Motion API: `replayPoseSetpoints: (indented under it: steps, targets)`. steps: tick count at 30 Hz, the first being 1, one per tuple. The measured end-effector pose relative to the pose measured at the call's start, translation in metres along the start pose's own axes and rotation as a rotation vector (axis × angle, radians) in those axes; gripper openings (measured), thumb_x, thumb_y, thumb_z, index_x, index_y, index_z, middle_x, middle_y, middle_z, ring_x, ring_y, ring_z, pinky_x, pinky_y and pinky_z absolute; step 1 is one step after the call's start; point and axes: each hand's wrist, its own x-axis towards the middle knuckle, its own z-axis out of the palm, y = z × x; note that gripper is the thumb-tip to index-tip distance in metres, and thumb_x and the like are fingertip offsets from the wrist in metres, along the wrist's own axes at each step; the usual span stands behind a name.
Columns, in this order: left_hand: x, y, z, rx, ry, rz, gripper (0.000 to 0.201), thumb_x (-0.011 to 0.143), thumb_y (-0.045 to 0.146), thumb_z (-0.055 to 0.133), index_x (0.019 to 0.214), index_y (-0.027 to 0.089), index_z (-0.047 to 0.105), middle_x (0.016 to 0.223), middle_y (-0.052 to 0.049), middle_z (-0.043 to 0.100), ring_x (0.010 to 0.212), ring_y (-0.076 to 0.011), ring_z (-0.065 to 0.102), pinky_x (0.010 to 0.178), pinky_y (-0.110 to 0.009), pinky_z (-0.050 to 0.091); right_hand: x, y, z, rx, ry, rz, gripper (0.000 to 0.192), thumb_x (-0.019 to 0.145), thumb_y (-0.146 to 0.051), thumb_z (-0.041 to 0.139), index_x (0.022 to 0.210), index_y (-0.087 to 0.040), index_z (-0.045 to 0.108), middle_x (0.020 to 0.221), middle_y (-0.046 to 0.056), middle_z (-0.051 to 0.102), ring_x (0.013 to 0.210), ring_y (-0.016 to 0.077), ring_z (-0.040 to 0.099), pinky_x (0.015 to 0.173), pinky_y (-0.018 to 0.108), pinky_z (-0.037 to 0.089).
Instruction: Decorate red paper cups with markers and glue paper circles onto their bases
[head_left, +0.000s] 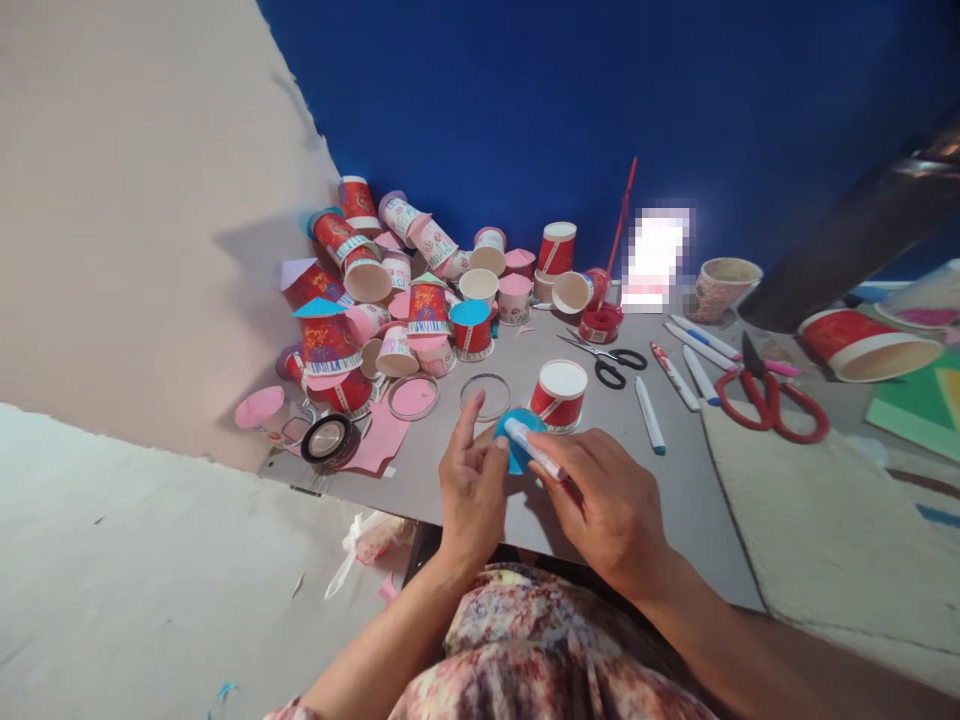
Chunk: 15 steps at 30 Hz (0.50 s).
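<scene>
My left hand (475,478) pinches the edge of a round blue paper piece (517,462) between thumb and fingers, its index finger pointing up. In my right hand (611,500) is a white glue stick (534,448), slanted so that its tip rests on the blue paper. Just behind them stands a red paper cup (559,395) with its white base upward. A clear ring (486,378) lies on the table beyond my left fingers.
Many decorated paper cups (330,335) crowd the back left. Black-handled scissors (611,362), red-handled scissors (772,395) and several markers (650,415) lie at right. Pink paper (379,440) and a tape roll (330,438) are at left. A blue wall (487,100) borders the table.
</scene>
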Motion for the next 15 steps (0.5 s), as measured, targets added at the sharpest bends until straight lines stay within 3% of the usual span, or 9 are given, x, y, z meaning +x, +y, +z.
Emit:
replayPoseSetpoints:
  steps: [2,6,9,12,15]
  targets:
    - [0.002,0.002,0.0,0.041,0.027,0.009,0.07,0.092,0.031,0.072,0.156,0.016,0.049,0.094,-0.004,0.083,0.074,-0.0122,0.072,0.073,-0.022,0.057,0.0,-0.001,0.0,-0.014,0.0,-0.012,0.019,0.102,-0.016,0.062,0.121,-0.017,0.068,0.089,0.007,0.078,0.081,0.0215,0.069,0.072,0.034,0.05]
    - [-0.006,-0.01,0.004,0.07,0.079,0.097,0.06,0.095,0.037,0.07,0.152,0.022,0.055,0.129,-0.011,0.078,0.109,-0.0201,0.075,0.093,-0.028,0.059,0.001,-0.005,0.005,-0.036,0.079,0.05,0.015,0.102,-0.02,0.064,0.116,-0.018,0.068,0.083,0.005,0.077,0.07,0.0186,0.067,0.069,0.032,0.05]
    - [-0.012,-0.018,0.004,0.052,0.06,0.112,0.062,0.096,0.043,0.069,0.153,0.024,0.053,0.137,-0.012,0.074,0.119,-0.0231,0.072,0.098,-0.031,0.058,0.0,-0.004,0.007,-0.027,0.113,0.103,0.013,0.102,-0.02,0.064,0.115,-0.019,0.069,0.087,0.005,0.078,0.071,0.0179,0.067,0.071,0.032,0.05]
    - [-0.008,-0.013,0.001,-0.031,-0.002,0.079,0.075,0.092,0.043,0.075,0.158,0.021,0.046,0.128,-0.013,0.078,0.112,-0.0211,0.075,0.095,-0.03,0.059,-0.002,0.0,0.005,-0.013,0.052,0.071,0.016,0.102,-0.019,0.064,0.118,-0.018,0.068,0.087,0.005,0.077,0.074,0.0191,0.067,0.071,0.032,0.05]
    - [0.003,-0.001,-0.003,-0.035,-0.027,0.007,0.077,0.09,0.037,0.076,0.157,0.015,0.045,0.096,-0.006,0.084,0.083,-0.0149,0.075,0.084,-0.026,0.059,-0.004,0.002,0.002,0.003,-0.017,0.014,0.022,0.103,-0.014,0.061,0.123,-0.019,0.067,0.09,0.007,0.078,0.082,0.0211,0.068,0.073,0.033,0.05]
